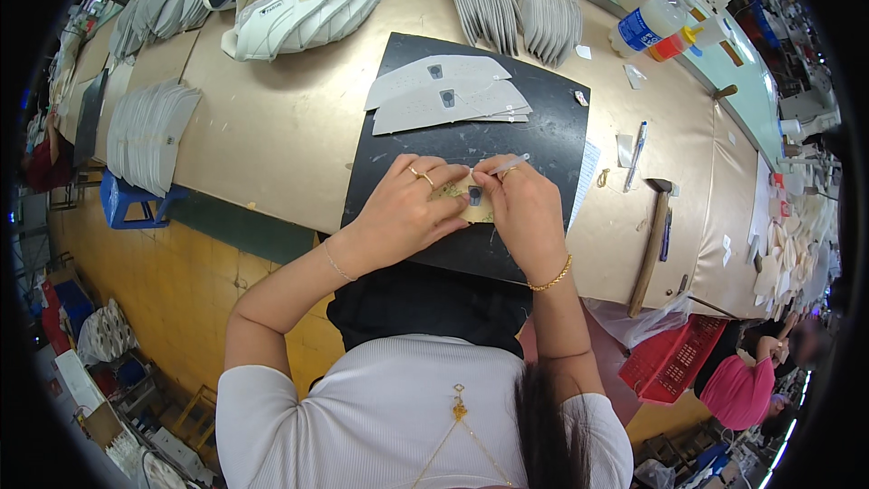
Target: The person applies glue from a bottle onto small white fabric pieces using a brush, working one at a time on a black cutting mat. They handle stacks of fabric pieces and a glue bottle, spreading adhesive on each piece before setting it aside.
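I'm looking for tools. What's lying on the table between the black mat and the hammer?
In the head view, a pen and a small yellowish loop lie on the tan table between the black mat and the hammer.

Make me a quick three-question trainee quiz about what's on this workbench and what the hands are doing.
1. True or false: both hands are pressed on one small tan piece lying on the black mat.
2. Which tool lies on the bench to the right of the mat?
A. scissors
B. a hammer
C. a stapler
3. Fill in: the grey cut pieces lying above the hands rest on the ____ mat.

Key:
1. True. The left hand and right hand meet over it.
2. B. It has a wooden handle.
3. Black.
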Tool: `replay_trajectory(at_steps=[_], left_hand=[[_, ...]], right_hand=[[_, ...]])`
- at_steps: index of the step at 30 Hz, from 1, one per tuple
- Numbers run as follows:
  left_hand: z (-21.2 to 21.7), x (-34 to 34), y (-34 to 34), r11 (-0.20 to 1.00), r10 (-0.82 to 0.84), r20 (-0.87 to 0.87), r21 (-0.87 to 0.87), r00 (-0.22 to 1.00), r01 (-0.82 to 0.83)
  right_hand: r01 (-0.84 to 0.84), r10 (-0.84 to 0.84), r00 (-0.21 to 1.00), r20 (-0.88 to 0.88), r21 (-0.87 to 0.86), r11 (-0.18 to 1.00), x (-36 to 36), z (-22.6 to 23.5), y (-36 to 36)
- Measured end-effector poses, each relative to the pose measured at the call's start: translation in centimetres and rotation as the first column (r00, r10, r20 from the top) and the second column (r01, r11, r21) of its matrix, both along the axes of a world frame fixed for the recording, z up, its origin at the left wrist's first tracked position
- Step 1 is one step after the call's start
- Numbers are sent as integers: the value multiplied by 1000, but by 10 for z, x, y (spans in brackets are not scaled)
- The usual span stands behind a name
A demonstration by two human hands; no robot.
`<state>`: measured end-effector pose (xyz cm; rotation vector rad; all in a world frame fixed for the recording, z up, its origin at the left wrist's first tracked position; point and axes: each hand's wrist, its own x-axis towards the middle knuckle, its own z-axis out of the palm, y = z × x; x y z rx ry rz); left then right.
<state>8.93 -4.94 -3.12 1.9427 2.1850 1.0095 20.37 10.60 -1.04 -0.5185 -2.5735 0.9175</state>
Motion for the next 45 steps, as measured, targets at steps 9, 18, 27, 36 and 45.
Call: replay_trajectory(at_steps=[9, 18, 27, 36, 45], left_hand=[[3, -8, 3, 998, -47, 54, -29, 997, 49], [2, -44, 18, 996, 24, 266, 77, 964, -46], [6, -37, 10, 995, -9, 19, 96, 1000, 7], [-6, -5, 1, 998, -57, 53, 7, 997, 57], [-7, -6, -1, 998, -58, 98, 13, 993, 57]], right_hand=[[151, -206, 965, -161, -302, 941, 6, -5, 7], [33, -514, 700, -496, -697, 717, 52, 19, 36], [-9, -472, 740, -479, -709, 705, 55, 10, 27], [-7, -444, 782, -438, -718, 696, 53, 9, 24], [-4, -374, 821, -431, -660, 751, 49, 3, 21]])
